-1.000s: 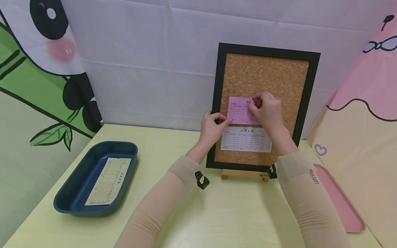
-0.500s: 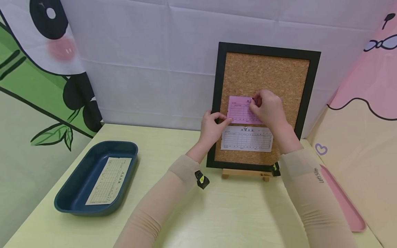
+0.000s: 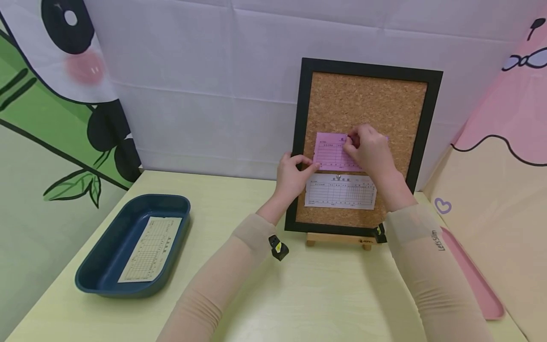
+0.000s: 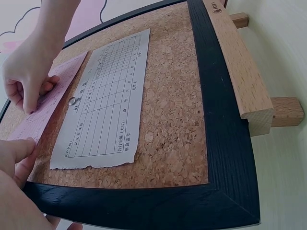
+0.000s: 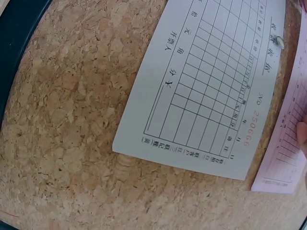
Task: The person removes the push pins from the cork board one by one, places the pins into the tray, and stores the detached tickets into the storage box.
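Note:
A pink receipt slip [image 3: 328,153] lies against the framed corkboard [image 3: 368,102], just above a white receipt slip [image 3: 340,194]. My left hand [image 3: 292,175] pinches the pink slip's lower left corner between thumb and index finger. At the slip's top middle, my right hand [image 3: 371,149] curls its thumb and index finger around a small pushpin, mostly hidden by the fingertips. Another pushpin [image 4: 72,101] fixes the white slip at its top middle. In the right wrist view the far end of the pink slip [image 5: 278,163] shows beside the white one.
A wooden easel [image 3: 337,239] props the corkboard upright near the back wall. On the left of the table [image 3: 256,304] stands a blue tray [image 3: 91,266] with a cream receipt slip [image 3: 149,249] in it. A pink tray [image 3: 474,280] lies at the right, partly behind the right sleeve.
My right forearm and wrist have shifted slightly right since the first frame, with the fingertips staying at the pink slip's top. My left hand has kept its place.

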`<state>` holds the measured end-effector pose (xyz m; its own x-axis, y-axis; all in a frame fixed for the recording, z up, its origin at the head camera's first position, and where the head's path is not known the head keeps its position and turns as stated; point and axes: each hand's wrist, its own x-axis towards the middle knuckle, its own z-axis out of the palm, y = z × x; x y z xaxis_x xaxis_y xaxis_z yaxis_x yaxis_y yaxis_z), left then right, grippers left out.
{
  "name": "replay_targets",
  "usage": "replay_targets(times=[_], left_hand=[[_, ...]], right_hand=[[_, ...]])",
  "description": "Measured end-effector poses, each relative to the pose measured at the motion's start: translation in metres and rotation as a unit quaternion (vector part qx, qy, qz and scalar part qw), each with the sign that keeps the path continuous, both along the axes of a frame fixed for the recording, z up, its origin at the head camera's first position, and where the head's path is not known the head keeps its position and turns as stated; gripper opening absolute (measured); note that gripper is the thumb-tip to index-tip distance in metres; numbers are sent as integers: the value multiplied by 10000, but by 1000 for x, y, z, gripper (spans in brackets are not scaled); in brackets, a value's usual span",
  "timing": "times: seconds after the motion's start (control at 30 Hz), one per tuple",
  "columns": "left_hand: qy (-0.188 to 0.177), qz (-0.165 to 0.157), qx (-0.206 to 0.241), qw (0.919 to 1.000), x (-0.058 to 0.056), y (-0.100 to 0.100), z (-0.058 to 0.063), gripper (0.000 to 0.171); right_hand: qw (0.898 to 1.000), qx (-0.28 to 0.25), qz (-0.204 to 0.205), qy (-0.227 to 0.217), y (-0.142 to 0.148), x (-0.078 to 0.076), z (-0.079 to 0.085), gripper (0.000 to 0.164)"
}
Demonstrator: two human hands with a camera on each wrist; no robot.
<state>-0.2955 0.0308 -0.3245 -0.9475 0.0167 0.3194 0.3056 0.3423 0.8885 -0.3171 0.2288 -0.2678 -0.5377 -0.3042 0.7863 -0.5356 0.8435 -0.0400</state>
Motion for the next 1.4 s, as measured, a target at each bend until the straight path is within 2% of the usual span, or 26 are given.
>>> replay_targets(times=[0.7, 1.4], left_hand=[[32, 13, 39, 10000, 0, 1, 1, 22], [-28, 35, 90, 9999, -2, 1, 0, 21]], right_hand=[[9993, -319, 174, 41, 2, 2, -1, 13], [9997, -212, 73, 133, 0, 2, -2, 13]])
